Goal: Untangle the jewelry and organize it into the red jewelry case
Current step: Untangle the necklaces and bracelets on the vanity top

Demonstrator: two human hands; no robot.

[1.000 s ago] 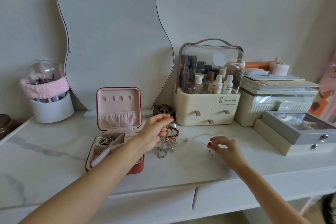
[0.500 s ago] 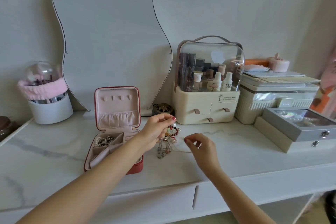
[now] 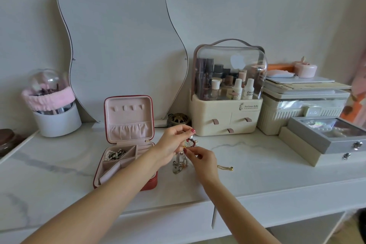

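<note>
Dangling from the left hand (image 3: 172, 145), the tangle of jewelry (image 3: 183, 157) hangs just right of the red jewelry case (image 3: 126, 144), its lower chains touching the white marble tabletop (image 3: 257, 170); individual pieces in the clump are too small and knotted to separate by eye, apart from a string of red beads (image 3: 192, 142) near the top. Left thumb and fingers are curled in a pinch on the top of the clump. The right hand (image 3: 202, 161) meets it from the right, fingertips pinched on a strand at mid-height; the exact strand is hidden behind the fingers. A short gold chain (image 3: 225, 168) lies on the tabletop just right of the right wrist. The case stands open, lid upright, with pearls and dark pieces in its back-left compartment; the left forearm covers its front-right corner. Bare tabletop lies in front of both hands, up to the front edge. A curvy mirror (image 3: 118, 45) leans on the wall behind, and a cream cosmetics organizer (image 3: 225, 117) stands right of it.
</note>
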